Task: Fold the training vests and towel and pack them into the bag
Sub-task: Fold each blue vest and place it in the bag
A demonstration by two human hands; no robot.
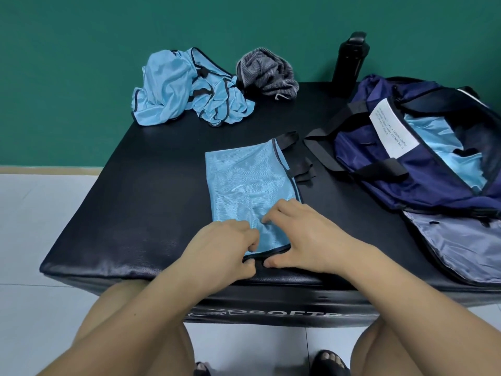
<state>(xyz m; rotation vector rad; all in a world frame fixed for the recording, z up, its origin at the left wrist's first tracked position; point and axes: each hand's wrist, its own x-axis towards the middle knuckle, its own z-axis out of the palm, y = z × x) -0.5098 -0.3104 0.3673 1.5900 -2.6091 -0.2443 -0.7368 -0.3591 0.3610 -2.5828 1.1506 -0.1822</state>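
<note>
The black padded block (135, 213) is carrying everything: the navy bag (379, 147) is lying open at the right with light blue fabric showing inside, the crumpled vests (173, 88) are waiting at the far left, and the half-folded vest (244, 180) is lying flat at the centre, black straps trailing toward the bag. The grey towel (267, 70) is sitting bunched between the crumpled vests and the bottle (348, 61). The left hand (219, 251) and right hand (306, 237) are both pinching the half-folded vest's near hem, fingers curled. Risk: slick mesh sliding under an uneven lift, skewing the fold; loose straps spilling out
</note>
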